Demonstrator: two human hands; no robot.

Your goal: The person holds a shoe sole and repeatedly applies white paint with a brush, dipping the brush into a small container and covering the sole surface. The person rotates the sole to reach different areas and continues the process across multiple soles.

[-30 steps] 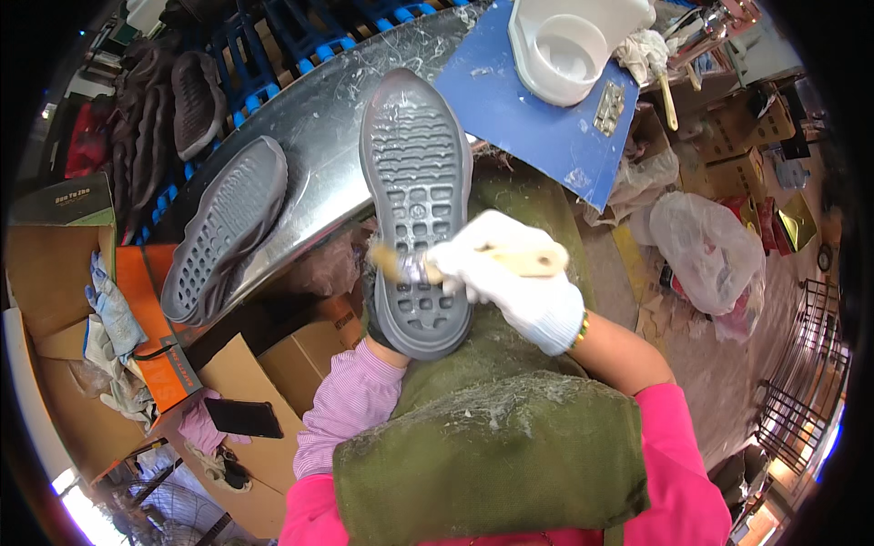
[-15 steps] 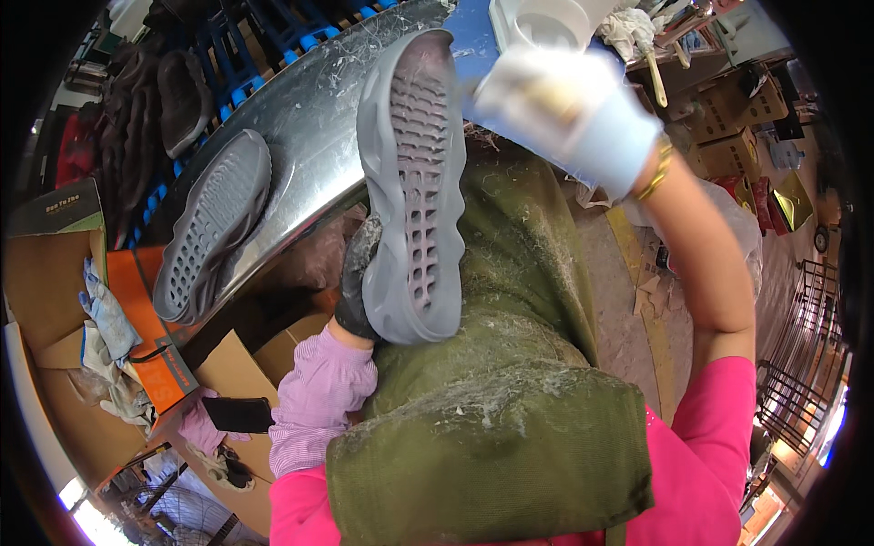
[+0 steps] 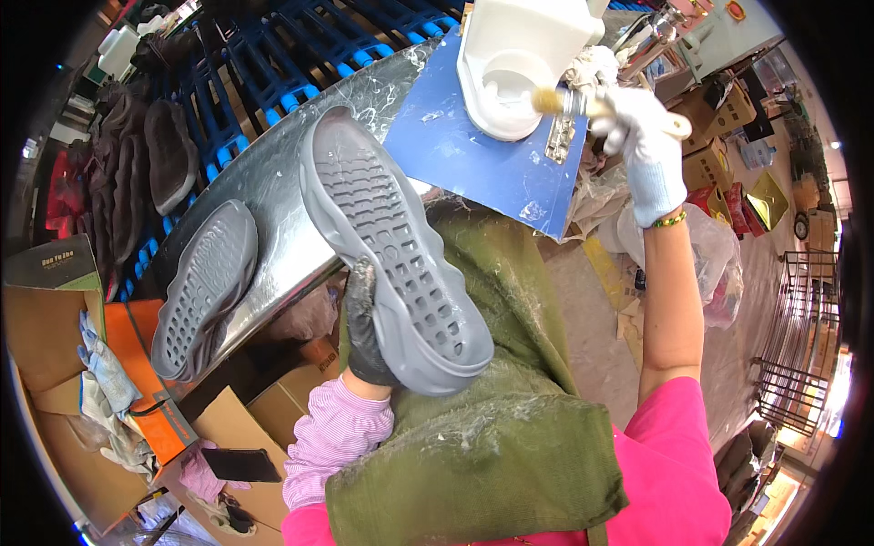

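Observation:
My left hand (image 3: 364,332), in a dark glove, grips a grey shoe sole (image 3: 391,241) by its side edge. The sole is tilted above my green apron (image 3: 473,464), its hollow gridded face upward. In a white glove, my right hand (image 3: 642,146) is closed around the handle of a brush (image 3: 574,102). The brush's bristles are at the mouth of a white plastic container (image 3: 510,68); whether they touch what is inside I cannot tell. A second grey sole (image 3: 205,287) lies on the metal table at the left, with no hand on it.
The metal table (image 3: 273,227) carries a blue sheet (image 3: 446,136) under the container. Dark soles (image 3: 168,155) and blue plastic racks (image 3: 309,45) stand behind. Open cardboard boxes (image 3: 55,337) with gloves are at the left. Wire racks (image 3: 792,391) stand at the right.
My right hand has moved right and is no longer blurred, with the brush now plainly visible at the container. My left hand has turned the sole, its top end leaning left.

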